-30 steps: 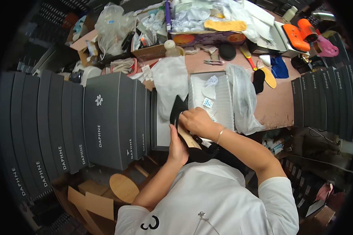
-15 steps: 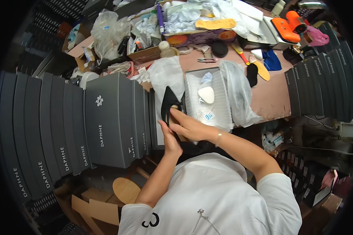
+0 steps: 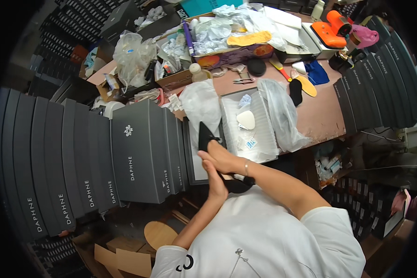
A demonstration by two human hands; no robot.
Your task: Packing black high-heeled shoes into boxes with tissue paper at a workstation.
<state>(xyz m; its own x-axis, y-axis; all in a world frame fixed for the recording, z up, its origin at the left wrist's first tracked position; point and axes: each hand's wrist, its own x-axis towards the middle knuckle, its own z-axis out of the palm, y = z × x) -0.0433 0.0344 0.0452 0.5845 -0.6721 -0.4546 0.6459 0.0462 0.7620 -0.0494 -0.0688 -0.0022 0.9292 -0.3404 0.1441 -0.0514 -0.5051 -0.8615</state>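
Note:
A black pointed-toe shoe (image 3: 204,135) is between my two hands, its toe pointing away from me and its heel end close to my shirt. My left hand (image 3: 216,181) grips its side from the left and below. Over its opening lies my right hand (image 3: 223,160), fingers wrapped across the shoe and partly hiding it. Just right of the hands stands an open shoe box (image 3: 258,160) lined with white tissue. In it are a white rounded pad (image 3: 246,120) and a small blue-and-white packet (image 3: 250,143). A white sheet (image 3: 200,103) lies beyond the toe.
Stacked dark grey shoe boxes (image 3: 139,153) stand at the left, with another stack (image 3: 370,92) at the right. Crumpled clear plastic (image 3: 282,116) lies beside the open box. Farther back are yellow insoles (image 3: 306,86), a brush (image 3: 280,69) and an orange device (image 3: 329,36).
The shoe and both hands have come lower and nearer my body. My right hand has slid farther over the shoe's opening. The whole view has shifted slightly.

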